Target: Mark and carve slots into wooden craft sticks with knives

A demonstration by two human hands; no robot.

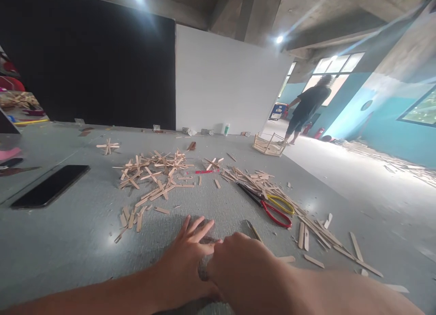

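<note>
Left hand (190,253): grip open, palm flat on the floor (68,251), fingers spread, on the near side of the scissors (269,203). Right hand (240,262): curled, touching the left; a thin strip (252,231) pokes out toward the scissors, held or not I cannot tell. Sticks (153,174): heaped loose left of and under the scissors; one cross (108,146) joined, so most seem unassembled. Phone (51,185) far left of the scissors; frame (269,144) and a standing person (304,108) beyond them.

Craft workshop, scattered wooden sticks (153,169), scissors (269,203)
</note>
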